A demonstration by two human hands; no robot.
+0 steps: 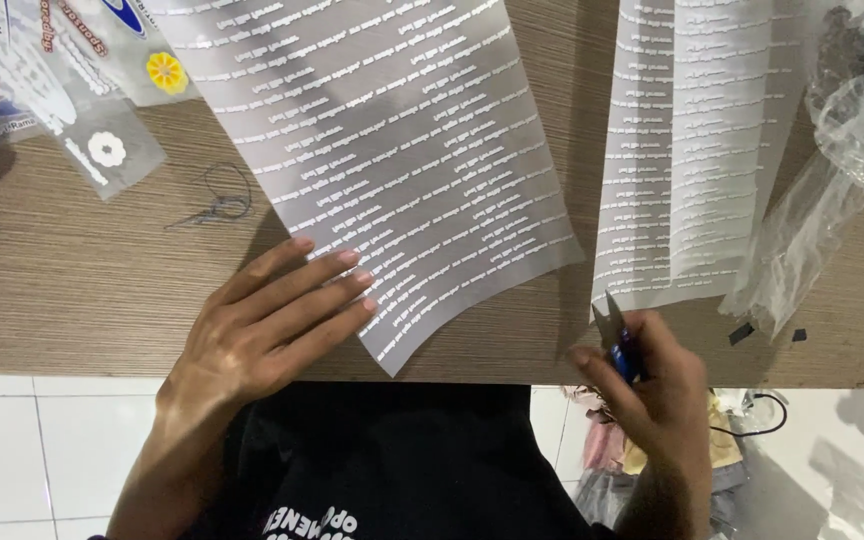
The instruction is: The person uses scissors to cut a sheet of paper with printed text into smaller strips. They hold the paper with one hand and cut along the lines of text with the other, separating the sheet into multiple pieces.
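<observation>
Seen from the head camera, a person works at a wooden table over two translucent plastic sheets printed with rows of small white lettering. The left hand lies flat, palm down, at the near left edge of the larger sheet, its fingers straight and held close together, only slightly fanned, with the tips resting on the sheet's lower left margin and pressing it to the tabletop. That sheet runs at a slant from the top of the view down to a corner near the table's front edge. The right hand is at the table's near edge, just below the second sheet, a narrower piece lying to the right of the first with a strip of bare wood between them. Its fingers are curled and drawn together around a small pair of snips with a blue grip, the thumb closing in from the left; the short metal blades point up and stand slightly apart, their tips touching or just meeting the bottom edge of the second sheet. Another pair of small scissors lies on the wood to the left of the larger sheet, apart from both hands. Clear packets with flower stickers sit at the upper left, and crumpled clear plastic bags overlap the table's right side.
</observation>
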